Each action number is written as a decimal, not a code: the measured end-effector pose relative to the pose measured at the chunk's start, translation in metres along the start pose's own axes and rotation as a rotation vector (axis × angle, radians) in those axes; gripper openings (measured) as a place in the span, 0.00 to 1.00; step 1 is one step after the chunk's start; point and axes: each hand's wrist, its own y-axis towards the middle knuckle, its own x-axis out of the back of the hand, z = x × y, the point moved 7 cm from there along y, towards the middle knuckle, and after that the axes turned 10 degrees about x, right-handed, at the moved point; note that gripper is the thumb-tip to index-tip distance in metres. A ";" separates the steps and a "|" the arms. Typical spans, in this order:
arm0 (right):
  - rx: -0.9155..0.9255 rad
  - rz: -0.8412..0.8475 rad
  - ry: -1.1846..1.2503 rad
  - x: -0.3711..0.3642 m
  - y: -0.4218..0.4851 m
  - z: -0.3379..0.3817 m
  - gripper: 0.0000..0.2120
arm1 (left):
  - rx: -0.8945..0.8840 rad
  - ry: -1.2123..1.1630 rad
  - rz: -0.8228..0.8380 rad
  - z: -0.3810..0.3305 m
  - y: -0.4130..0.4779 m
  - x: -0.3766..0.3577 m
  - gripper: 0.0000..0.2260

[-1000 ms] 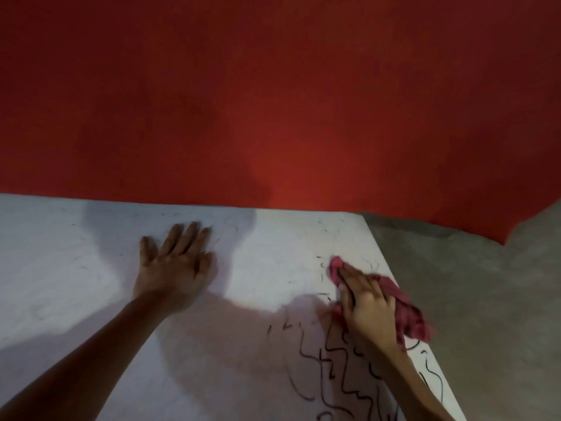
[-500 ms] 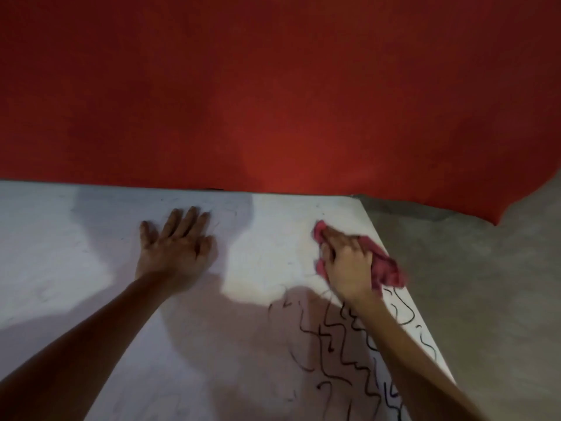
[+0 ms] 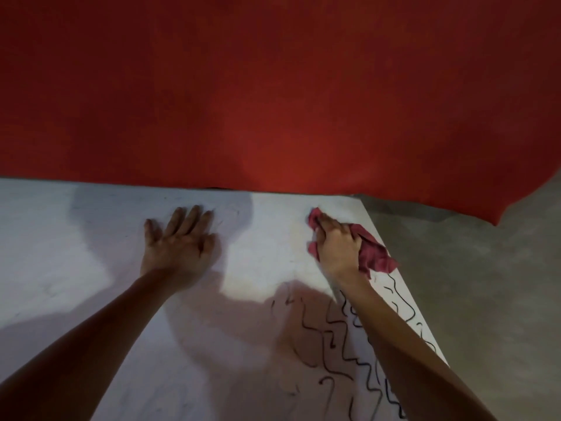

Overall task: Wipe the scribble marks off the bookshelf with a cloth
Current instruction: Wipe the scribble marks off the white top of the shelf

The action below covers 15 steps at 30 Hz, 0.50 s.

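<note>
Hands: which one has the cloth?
The right hand grips the pink cloth near the white surface's far right corner; the left hand rests flat on it, fingers spread, holding nothing.

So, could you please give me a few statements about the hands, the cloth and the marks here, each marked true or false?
1. The right hand grips the red cloth against the white shelf surface. True.
2. The left hand holds a marker. False: it rests flat on the surface and holds nothing.
3. Black scribble marks lie nearer the person than the cloth. True.
4. The wall behind is blue. False: it is red.
</note>
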 end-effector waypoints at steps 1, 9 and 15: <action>0.027 0.015 0.029 0.000 -0.017 0.003 0.21 | 0.000 -0.006 -0.002 0.001 0.000 -0.001 0.32; 0.205 -0.126 0.026 0.016 -0.100 0.020 0.22 | -0.009 -0.020 -0.022 0.000 0.001 -0.002 0.28; -0.005 -0.043 -0.027 0.001 0.036 -0.014 0.17 | -0.010 -0.004 -0.018 -0.001 0.001 0.000 0.24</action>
